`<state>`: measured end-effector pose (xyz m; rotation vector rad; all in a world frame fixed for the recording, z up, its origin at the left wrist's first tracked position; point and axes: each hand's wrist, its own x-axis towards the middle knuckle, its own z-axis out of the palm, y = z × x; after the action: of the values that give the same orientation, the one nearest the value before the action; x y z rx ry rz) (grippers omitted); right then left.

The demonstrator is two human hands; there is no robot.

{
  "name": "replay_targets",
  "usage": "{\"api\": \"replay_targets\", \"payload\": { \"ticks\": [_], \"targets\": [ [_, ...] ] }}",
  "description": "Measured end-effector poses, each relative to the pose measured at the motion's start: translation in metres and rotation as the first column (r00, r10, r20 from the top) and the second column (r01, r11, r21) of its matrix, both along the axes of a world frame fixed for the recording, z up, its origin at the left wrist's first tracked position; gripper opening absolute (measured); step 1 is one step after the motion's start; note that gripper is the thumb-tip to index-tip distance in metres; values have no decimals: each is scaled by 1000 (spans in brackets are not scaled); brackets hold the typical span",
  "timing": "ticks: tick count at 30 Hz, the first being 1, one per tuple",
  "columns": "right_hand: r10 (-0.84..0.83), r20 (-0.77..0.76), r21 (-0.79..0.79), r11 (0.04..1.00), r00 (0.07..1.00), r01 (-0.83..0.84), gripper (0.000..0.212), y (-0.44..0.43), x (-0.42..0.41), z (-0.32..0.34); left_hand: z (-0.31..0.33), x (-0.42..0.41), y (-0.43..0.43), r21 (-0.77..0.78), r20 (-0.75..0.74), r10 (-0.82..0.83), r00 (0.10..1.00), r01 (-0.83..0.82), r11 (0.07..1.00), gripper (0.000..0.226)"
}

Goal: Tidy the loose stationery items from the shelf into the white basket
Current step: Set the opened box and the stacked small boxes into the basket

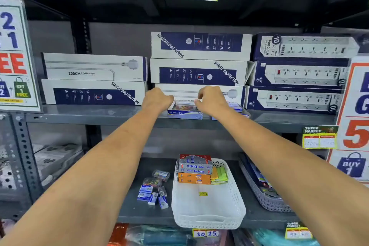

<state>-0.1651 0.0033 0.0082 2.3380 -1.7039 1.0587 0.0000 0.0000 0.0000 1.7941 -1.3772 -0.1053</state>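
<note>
Both hands, left hand (157, 99) and right hand (211, 100), grip a clear plastic box (185, 105) atop the Kangaro box (184, 115), white basket (207, 205) below.

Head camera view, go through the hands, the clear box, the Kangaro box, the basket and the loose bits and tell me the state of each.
Left hand: curled at clear box's left end.
Right hand: curled at its right end.
Clear box: lid shut, atop Kangaro box.
Kangaro box: closed, upper shelf edge.
Basket: partly filled at back.
Loose packs: scattered left of basket.
</note>
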Motion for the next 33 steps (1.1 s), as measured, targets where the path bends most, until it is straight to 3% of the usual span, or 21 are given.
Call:
{"api": "replay_targets", "payload": {
  "ticks": [4, 6, 9, 13, 15, 19, 27, 33],
  "targets": [
    [-117, -105, 84, 988, 988, 126, 19, -4, 8, -4, -13, 6, -6, 116, -24, -25, 999, 28, 993, 38],
    [-124, -120, 119, 983, 985, 139, 8, -5, 12, -2, -21, 6, -12, 123, -28, -21, 999, 24, 992, 42],
    [-135, -126, 160, 975, 983, 155, 26, -11, 17, 2, -22, 7, -15, 129, -22, -20, 1000, 22, 991, 41],
    [-125, -64, 270, 953, 990, 138, 29, -10, 19, 8, -17, 12, -12, 119, 9, -41, 999, 40, 992, 25],
    [-127, -41, 277, 951, 991, 134, 29, -7, 20, 10, -13, 16, -6, 94, 34, -46, 998, 43, 995, 17],
    [-135, -29, 224, 965, 990, 138, 34, 3, 20, 13, -14, 22, 12, 59, -7, -43, 999, 43, 997, 25],
    [-26, 140, 308, 951, 990, -19, 8, 56, 0, 10, -26, 24, 93, -27, -141, -22, 990, 19, 999, 24],
    [52, 200, 292, 950, 979, -110, 8, 96, -8, -15, -48, 22, 145, -68, -255, -73, 964, 58, 996, 22]
  ]
}}
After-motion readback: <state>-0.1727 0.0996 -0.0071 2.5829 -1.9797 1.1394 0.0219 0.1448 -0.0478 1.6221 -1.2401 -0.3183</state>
